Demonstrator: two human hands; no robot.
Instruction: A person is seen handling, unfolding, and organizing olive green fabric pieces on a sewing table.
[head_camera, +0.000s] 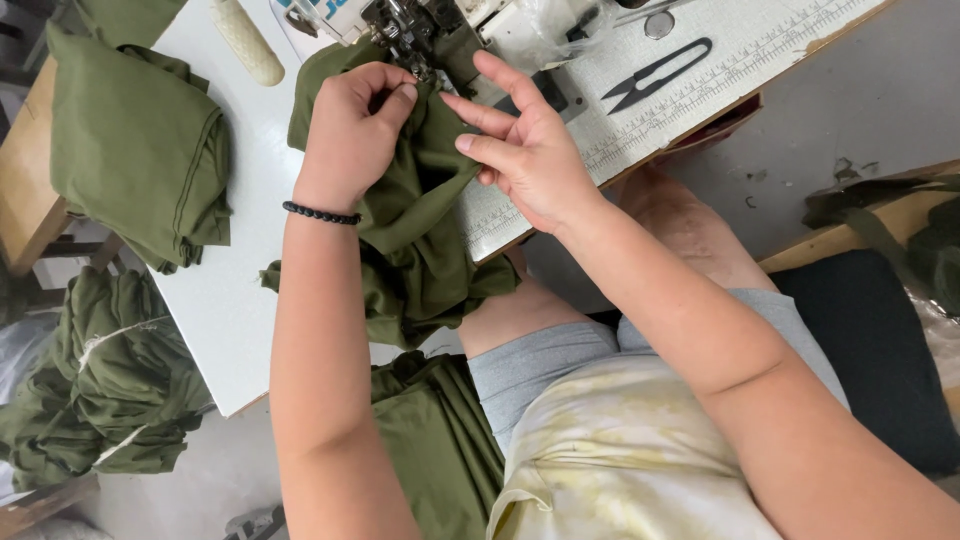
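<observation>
Nearest to the camera are the person's two forearms and a pale yellowish shirt, and from them the arms reach up to the olive green garment (415, 215), which lies on the white desk (215, 290) just in front of the sewing machine (420, 30) and hangs over the desk edge toward the lap. Its upper edge sits right at the needle area of the machine, so it looks positioned for stitching, but no finished seam can be seen and I cannot tell how much is sewn. The left hand (352, 125), with a black bead bracelet at the wrist, is closed in a fist around a fold of the cloth close to the machine. The right hand (525, 150) is mostly open, its fingers spread, the lower fingertips touching the cloth. Left of the machine rests a folded olive stack (135, 150); right of it lie black thread snips (655, 72).
</observation>
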